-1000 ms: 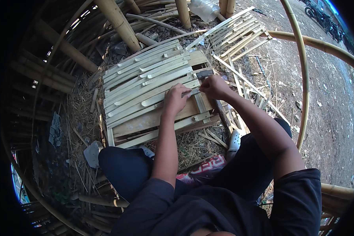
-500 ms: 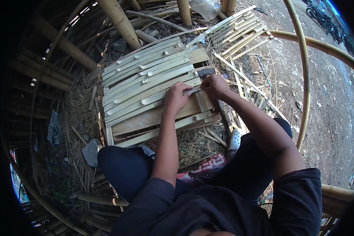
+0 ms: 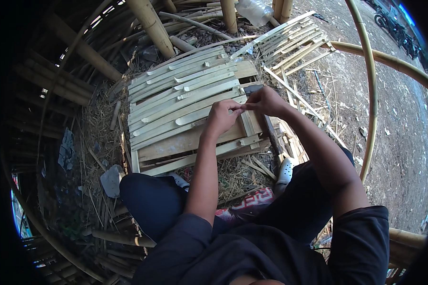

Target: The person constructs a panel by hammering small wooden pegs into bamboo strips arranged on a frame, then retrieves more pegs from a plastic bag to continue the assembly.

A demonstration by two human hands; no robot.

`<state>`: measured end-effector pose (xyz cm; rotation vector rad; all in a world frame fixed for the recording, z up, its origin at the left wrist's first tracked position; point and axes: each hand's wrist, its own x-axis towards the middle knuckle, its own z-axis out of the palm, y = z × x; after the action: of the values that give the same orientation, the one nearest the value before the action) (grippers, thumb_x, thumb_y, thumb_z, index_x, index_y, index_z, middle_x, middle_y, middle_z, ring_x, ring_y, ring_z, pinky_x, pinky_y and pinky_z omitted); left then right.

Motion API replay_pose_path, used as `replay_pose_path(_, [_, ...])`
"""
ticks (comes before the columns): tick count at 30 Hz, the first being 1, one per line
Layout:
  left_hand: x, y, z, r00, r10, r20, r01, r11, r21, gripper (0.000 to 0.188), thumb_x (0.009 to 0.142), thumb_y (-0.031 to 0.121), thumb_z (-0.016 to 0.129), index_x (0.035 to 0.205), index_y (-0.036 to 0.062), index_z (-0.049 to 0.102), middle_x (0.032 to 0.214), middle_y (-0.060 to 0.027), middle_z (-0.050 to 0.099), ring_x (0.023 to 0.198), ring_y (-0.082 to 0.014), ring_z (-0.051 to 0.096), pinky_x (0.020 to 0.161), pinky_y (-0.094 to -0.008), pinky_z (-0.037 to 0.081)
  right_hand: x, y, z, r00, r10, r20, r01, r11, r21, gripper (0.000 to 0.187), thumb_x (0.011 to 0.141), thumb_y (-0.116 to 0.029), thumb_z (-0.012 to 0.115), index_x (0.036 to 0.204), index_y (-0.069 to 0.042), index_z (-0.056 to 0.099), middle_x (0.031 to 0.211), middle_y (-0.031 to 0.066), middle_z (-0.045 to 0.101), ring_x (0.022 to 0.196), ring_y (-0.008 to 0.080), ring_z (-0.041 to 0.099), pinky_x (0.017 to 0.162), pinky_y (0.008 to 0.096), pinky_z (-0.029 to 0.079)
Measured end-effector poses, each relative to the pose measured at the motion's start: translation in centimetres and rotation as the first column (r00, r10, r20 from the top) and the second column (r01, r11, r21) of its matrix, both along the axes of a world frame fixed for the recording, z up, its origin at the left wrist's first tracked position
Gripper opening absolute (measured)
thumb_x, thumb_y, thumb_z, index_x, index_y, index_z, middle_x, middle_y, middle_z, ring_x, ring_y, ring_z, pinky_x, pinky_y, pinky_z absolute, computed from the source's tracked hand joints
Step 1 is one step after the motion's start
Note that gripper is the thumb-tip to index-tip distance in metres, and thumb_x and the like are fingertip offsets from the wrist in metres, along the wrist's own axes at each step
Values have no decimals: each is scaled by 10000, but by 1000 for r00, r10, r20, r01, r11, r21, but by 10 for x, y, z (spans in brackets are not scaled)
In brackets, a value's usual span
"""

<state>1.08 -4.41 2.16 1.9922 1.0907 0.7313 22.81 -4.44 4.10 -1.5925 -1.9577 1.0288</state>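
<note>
Left hand: fingers narrowed toward a pinch (image 3: 223, 114), over the panel's right end; I cannot tell whether the tips grip anything.
Right hand: bunched and narrow (image 3: 267, 102), fingertips meeting the left's; anything held between them is too small or hidden.
Slat panel: pale bamboo slats (image 3: 180, 102) side by side in front of the person, across a board (image 3: 169, 142), several with curled shavings.
Crosspiece: a pale strip (image 3: 248, 126) under the right ends, just below the hands.
Dark tool: a blunt head, perhaps a hammer's (image 3: 253, 89), showing just beyond the right hand; its handle is hidden.
Just changed: the hands were slightly apart, the left lower along a slat; now their fingertips are together and the tool head is more covered.
Meaning: attention seems to have narrowed to one small spot, with fine finger work rather than striking.
Beyond: a second panel (image 3: 290, 38) and a clear bottle (image 3: 253, 12).
</note>
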Motion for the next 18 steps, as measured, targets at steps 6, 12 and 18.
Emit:
replay_pose_path(6, [-15, 4, 16, 999, -15, -34, -5, 857, -515, 187, 848, 160, 829, 964, 17, 793, 814, -73, 768, 730, -145, 713, 699, -295, 538, 6, -1, 11, 998, -28, 53, 24, 997, 69, 474, 882, -498, 769, 936, -28, 788, 757, 125, 717, 712, 222, 677, 719, 375, 527])
replay_pose_path(12, [-47, 61, 104, 666, 464, 584, -418, 880, -224, 951, 859, 227, 842, 1559, -16, 245, 1622, -236, 248, 1438, -342, 413, 1064, -481, 511, 5, 0, 30, 995, -71, 72, 69, 997, 34, 469, 931, -508, 699, 981, -51, 794, 823, 136, 753, 785, 244, 730, 764, 388, 551])
replay_pose_path(18, [-112, 36, 189, 952, 230, 200, -212, 971, -110, 908, 863, 470, 806, 1533, 32, 377, 1587, -301, 343, 1477, -328, 384, 1158, -452, 369, 11, -7, 35, 994, -58, 88, 55, 997, 46, 434, 941, -452, 699, 957, -27, 783, 805, 138, 745, 759, 258, 715, 762, 391, 550])
